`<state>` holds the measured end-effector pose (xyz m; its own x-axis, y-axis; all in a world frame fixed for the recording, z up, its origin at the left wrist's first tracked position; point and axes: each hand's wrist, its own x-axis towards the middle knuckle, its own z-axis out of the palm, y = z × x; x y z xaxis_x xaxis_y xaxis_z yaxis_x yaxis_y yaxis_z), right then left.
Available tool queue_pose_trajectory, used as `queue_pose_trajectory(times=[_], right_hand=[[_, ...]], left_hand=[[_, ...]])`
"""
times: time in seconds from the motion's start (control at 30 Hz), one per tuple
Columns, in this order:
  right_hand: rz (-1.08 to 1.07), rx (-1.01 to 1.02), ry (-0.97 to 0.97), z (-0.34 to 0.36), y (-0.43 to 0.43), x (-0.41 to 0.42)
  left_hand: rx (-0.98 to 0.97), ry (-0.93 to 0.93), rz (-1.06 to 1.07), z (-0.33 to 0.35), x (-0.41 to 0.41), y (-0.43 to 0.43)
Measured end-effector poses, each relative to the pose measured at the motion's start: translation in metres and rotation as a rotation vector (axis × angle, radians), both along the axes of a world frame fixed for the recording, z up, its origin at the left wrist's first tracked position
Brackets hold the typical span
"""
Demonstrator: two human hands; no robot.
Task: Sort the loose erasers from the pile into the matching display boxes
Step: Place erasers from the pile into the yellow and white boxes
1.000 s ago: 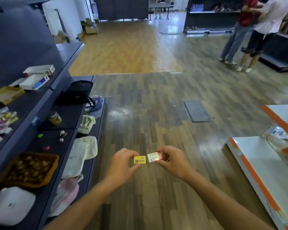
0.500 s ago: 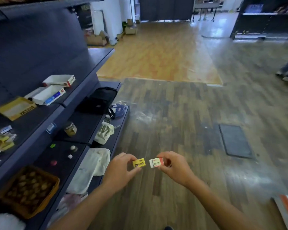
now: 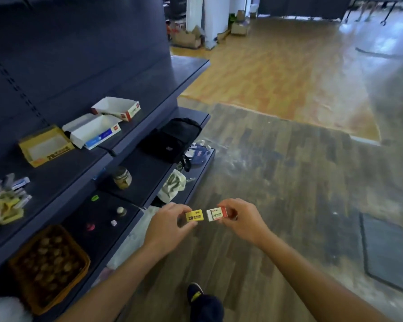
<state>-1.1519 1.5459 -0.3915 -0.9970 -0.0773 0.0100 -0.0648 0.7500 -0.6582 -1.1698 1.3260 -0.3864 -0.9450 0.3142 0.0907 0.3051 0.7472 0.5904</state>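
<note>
My left hand (image 3: 166, 225) pinches a yellow eraser (image 3: 194, 215) and my right hand (image 3: 241, 219) pinches a white and red eraser (image 3: 216, 214). I hold them side by side over the wooden floor, just apart. On the dark upper shelf to the left stand three open display boxes: a yellow one (image 3: 44, 146), a white and blue one (image 3: 92, 131) and a white and red one (image 3: 116, 108). The pile of loose erasers (image 3: 4, 201) lies at the far left of the same shelf.
Lower shelves hold a black bag (image 3: 172, 140), a jar (image 3: 122, 177), a wicker basket (image 3: 48, 267), a folded cloth bag (image 3: 171, 185) and small bits. My shoe (image 3: 201, 300) shows below. A dark floor mat (image 3: 386, 249) lies to the right.
The view has swung left toward the shelves, so the boxes and pile come further into sight. Both hands keep the two erasers held together in front of me.
</note>
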Motion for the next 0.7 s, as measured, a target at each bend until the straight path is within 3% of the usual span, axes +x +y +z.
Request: queue_pose_trajectory(times=[0.3,0.7], right_hand=[[0.109,0.012,0.066,0.022,-0.045,-0.167],[0.394,-0.019,0.07,0.03,-0.141,-0.321]], left_hand=[[0.036,0.074,0.145,0.021,-0.138,-0.039],[0.056,0.064,0.465,0.027,-0.226,-0.118]])
